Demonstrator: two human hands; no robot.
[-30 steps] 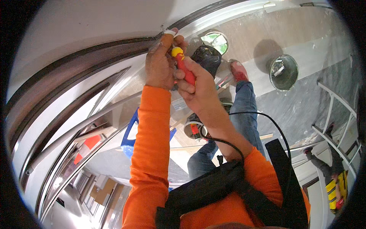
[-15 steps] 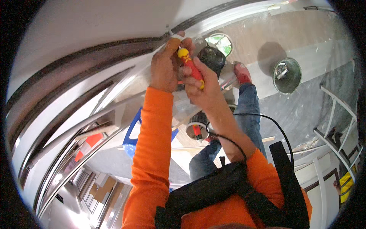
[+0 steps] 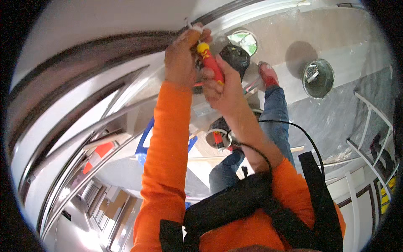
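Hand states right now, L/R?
Left hand: closed, seemingly pinching a small white piece.
Right hand: closed, holding the red-and-yellow tool handle.

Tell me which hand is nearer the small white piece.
Left. The left hand has the small white piece at its fingertips; the right hand is lower in the picture, gripping the red-and-yellow handle.

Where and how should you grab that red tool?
Probably best by its long red handle, coming from the lower right, as the right hand does: the handle slants down that way, and the left hand is close beside its upper yellow end.
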